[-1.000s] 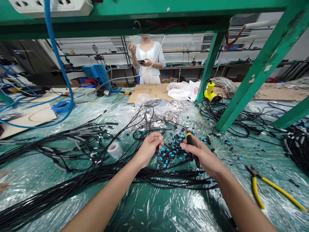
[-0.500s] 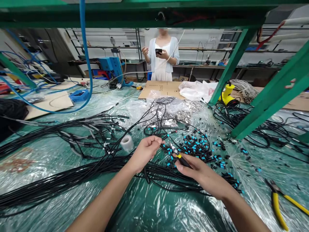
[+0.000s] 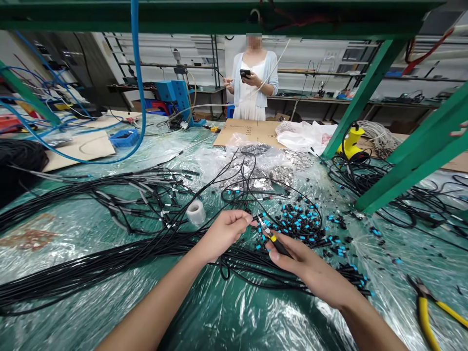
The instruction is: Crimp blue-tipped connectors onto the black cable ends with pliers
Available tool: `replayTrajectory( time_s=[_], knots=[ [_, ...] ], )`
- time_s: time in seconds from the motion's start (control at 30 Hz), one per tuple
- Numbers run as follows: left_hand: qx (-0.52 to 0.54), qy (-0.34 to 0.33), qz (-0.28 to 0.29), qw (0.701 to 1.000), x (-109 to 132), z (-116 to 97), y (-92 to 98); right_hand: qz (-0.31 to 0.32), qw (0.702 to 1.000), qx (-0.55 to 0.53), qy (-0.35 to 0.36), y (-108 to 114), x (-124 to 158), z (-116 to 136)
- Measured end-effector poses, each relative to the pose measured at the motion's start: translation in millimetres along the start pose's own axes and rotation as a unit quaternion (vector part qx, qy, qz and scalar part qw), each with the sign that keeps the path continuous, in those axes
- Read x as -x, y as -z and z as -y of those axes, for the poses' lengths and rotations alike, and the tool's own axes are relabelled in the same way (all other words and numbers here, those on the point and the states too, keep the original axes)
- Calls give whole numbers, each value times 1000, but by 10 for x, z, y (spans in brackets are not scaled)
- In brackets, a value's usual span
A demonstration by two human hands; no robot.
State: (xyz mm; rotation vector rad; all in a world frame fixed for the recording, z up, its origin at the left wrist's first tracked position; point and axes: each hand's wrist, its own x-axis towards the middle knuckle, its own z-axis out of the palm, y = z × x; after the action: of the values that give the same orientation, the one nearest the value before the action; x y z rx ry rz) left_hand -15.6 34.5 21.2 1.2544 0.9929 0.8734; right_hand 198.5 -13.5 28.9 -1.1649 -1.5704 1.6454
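My left hand [image 3: 225, 235] is closed in a pinch on a thin black cable, whose dark end pokes out past the fingertips. My right hand [image 3: 302, 256] grips wire cutters [image 3: 275, 241] with black and yellow handles. The metal jaws meet the cable end just right of my left fingertips; whether they are closed on it is too small to tell. Beyond the cutters spreads a pile of small black connectors [image 3: 305, 219] with blue parts. A thick bundle of black cables [image 3: 120, 261] runs beneath both hands.
Yellow-handled pliers [image 3: 424, 302] lie at the right. A roll of clear film [image 3: 196, 212] stands beside the cables. Behind are bagged metal pieces [image 3: 252, 178], cardboard [image 3: 241, 131] and a green post [image 3: 365, 112]. Across the table a person [image 3: 252, 83] holds a phone.
The jaws of the cutters and the cable end in my left hand have come together. The view has shifted slightly, so the table's contents appear a little further right.
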Motion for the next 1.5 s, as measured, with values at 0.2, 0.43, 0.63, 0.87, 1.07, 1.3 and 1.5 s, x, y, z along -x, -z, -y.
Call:
replayTrajectory(
  time_s=[0.2, 0.43, 0.63, 0.87, 1.07, 1.3, 1.5],
  knots=[
    [-5, 9, 5, 1000, 22, -41, -26, -2, 1000, -11, 0, -6, 14, 2],
    [-18, 12, 1, 1000, 30, -40, -26, -6, 1000, 4, 22, -28, 0, 20],
    [-40, 11, -2, 999, 33, -37, -6, -13, 999, 32, 19, -44, -21, -44],
    [-31, 11, 5, 999, 22, -32, -7, -25, 998, 48, 34, -45, -26, -54],
    [-45, -5, 11, 999, 38, -43, -7, -10, 998, 52, 40, -59, -18, 45],
    [-76, -9, 20, 997, 53, -34, -45, -20, 996, 75, 33, -78, 89, 121],
    [-89, -8, 88, 992, 146, -20, -271, -56, 994, 73, -56, -126, 505, 44]
  ],
)
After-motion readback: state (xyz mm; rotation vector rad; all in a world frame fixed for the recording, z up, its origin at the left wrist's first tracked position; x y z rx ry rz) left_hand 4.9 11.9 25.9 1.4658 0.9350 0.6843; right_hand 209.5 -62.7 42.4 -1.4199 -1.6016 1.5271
